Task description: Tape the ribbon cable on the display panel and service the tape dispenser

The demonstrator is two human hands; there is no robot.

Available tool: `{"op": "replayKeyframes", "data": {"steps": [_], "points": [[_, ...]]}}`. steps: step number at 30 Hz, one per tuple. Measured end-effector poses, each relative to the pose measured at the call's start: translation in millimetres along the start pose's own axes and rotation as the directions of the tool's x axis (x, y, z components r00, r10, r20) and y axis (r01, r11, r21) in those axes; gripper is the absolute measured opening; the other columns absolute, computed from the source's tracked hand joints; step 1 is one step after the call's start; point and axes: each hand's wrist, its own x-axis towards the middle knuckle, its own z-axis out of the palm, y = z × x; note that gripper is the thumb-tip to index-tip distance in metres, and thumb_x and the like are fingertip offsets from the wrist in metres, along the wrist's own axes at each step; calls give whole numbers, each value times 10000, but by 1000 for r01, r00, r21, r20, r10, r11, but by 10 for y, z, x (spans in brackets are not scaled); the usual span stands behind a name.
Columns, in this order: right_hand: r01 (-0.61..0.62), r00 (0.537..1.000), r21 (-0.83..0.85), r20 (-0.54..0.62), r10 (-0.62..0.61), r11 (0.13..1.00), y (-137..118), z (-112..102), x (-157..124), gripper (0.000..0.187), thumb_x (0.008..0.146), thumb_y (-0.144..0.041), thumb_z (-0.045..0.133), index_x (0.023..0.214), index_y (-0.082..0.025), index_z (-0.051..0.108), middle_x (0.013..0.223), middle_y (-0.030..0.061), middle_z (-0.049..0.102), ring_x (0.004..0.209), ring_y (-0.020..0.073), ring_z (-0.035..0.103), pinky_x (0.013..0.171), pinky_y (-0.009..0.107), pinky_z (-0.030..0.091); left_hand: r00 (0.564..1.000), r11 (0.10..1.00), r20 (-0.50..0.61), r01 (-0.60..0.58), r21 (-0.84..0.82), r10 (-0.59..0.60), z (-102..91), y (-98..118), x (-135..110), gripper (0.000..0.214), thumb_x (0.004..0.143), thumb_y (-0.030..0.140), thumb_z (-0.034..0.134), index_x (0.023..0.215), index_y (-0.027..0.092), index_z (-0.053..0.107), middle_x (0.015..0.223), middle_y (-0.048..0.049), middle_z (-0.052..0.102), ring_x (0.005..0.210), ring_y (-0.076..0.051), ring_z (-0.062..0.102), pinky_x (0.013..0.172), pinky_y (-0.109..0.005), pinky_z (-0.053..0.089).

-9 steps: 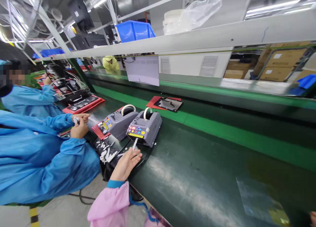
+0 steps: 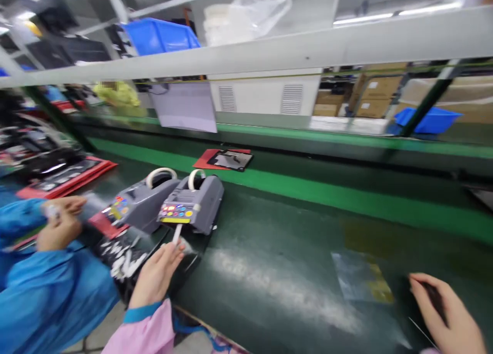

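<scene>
My left hand (image 2: 156, 274), in a pink sleeve, reaches to the nearer grey tape dispenser (image 2: 196, 202). Its thumb and fingertips close on the white tape strip (image 2: 177, 234) hanging from the dispenser's front. My right hand (image 2: 442, 313) is at the bottom right on the dark green belt (image 2: 277, 261). Its fingers curl over a dark flat thing (image 2: 433, 295) that I cannot make out. Just left of that hand a clear plastic film (image 2: 358, 277) with a yellow patch lies flat on the belt.
A second grey dispenser (image 2: 134, 208) stands left of the first. A co-worker in a blue coat (image 2: 42, 287) handles small parts at the left. A red tray with a dark panel (image 2: 225, 159) lies farther back. A white shelf (image 2: 269, 51) with a blue bin (image 2: 157, 36) runs overhead.
The view has swung right, bringing my right hand into the picture. My left hand's fingers have closed up onto the tape strip.
</scene>
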Motion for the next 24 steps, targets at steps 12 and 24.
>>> {"op": "replayKeyframes", "data": {"steps": [12, 24], "points": [[-101, 994, 131, -16, 104, 986, -397, 94, 153, 376, 1010, -546, 427, 1131, -218, 566, 986, 94, 733, 762, 193, 684, 743, 323, 562, 844, 945, 534, -134, 298, -48, 826, -374, -451, 544, 606, 633, 882, 940, 221, 759, 1178, -72, 718, 1123, -296, 639, 844, -286, 589], [-110, 950, -709, 130, 283, 696, 358, -126, 2424, 282, 892, -19, 430, 1061, -135, 625, 1030, 230, 705, 1021, 346, 670, 830, 435, 453, 562, 947, 797, -71, 315, -223, 1583, -1237, -524, 939, 908, 566, 655, 1605, 332, 70, 914, -48, 657, 789, -223, 618, 676, -332, 544]]}}
